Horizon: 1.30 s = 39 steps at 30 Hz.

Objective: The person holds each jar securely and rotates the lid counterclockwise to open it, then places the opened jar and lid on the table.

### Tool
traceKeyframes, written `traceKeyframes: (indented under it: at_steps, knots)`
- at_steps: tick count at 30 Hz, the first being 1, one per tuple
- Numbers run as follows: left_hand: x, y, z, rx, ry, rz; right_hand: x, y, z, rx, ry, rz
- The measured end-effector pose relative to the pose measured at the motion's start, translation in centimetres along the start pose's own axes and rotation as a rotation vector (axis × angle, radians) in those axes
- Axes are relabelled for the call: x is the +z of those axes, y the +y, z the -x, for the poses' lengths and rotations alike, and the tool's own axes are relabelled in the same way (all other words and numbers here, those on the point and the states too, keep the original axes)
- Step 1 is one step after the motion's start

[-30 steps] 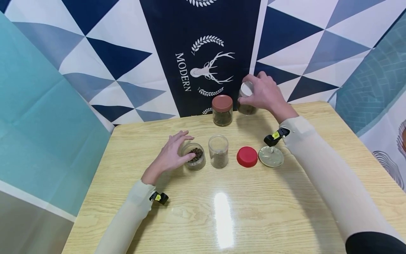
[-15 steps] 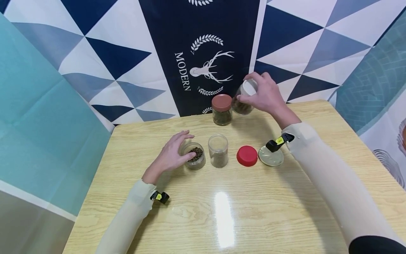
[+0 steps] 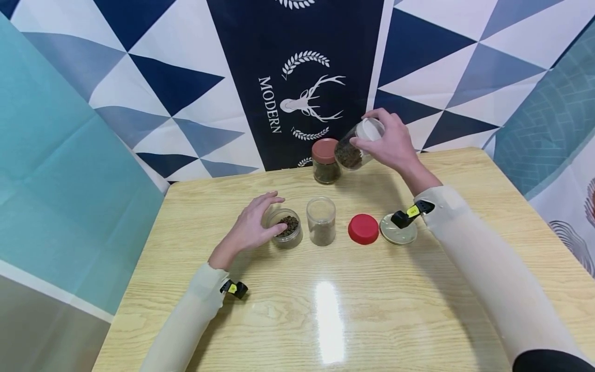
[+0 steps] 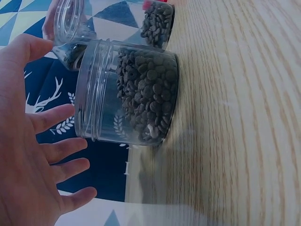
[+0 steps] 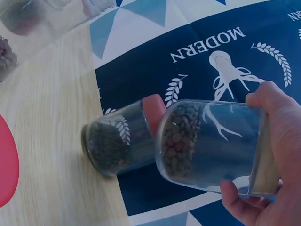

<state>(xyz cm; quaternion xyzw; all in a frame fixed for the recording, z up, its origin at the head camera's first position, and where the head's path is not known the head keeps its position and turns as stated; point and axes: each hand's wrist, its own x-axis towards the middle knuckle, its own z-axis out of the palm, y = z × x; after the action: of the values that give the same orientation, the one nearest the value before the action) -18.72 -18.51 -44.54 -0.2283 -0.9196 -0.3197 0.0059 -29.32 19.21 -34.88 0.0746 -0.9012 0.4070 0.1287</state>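
My right hand [image 3: 390, 140] grips a clear jar [image 3: 348, 154] by its white-lidded top. This jar is tilted above the table at the back, its base pointing left. Dark pellets, a few reddish, lie in its bottom in the right wrist view. At the left, my left hand [image 3: 251, 227] has its fingers spread around the mouth of a short, lidless jar [image 3: 289, 238]. Small dark round pellets partly fill it in the left wrist view; whether the fingers touch the rim is unclear. A taller lidless jar [image 3: 322, 230] stands just right of it.
A jar with a brownish-red lid [image 3: 326, 171] and dark contents stands at the back, beside the held jar. A red lid [image 3: 363, 229] and a gold-coloured lid [image 3: 402, 235] lie on the wooden table [image 3: 260, 320]. A patterned cloth [image 3: 181, 93] hangs behind the table's back edge.
My right hand has tilted the white-lidded jar, swinging its base left in front of the red-lidded jar, while the wrist shifted slightly right. My left hand has stayed in place.
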Motion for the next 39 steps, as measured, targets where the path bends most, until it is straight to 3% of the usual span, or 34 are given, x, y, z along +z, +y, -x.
traceKeyframes:
  at_steps: [1, 4, 9, 23, 39]
  knots:
    - [0.3, -0.6, -0.1, 0.016, 0.014, -0.006, 0.0, 0.0, 0.1, 0.005, 0.004, -0.009]
    - [0.3, -0.6, -0.1, 0.028, 0.027, -0.003, 0.2, 0.0, 0.2, 0.031, 0.006, -0.064]
    - [-0.1, 0.1, -0.1, -0.003, 0.007, -0.004, 0.4, -0.1, 0.4, 0.074, -0.008, -0.175]
    - [-0.1, 0.3, 0.1, -0.008, 0.006, -0.021, 0.8, 0.1, 1.1, 0.076, 0.043, -0.2]
    - [0.2, 0.2, -0.2, 0.005, 0.01, -0.014, 1.0, -0.7, 3.9, 0.013, 0.057, -0.308]
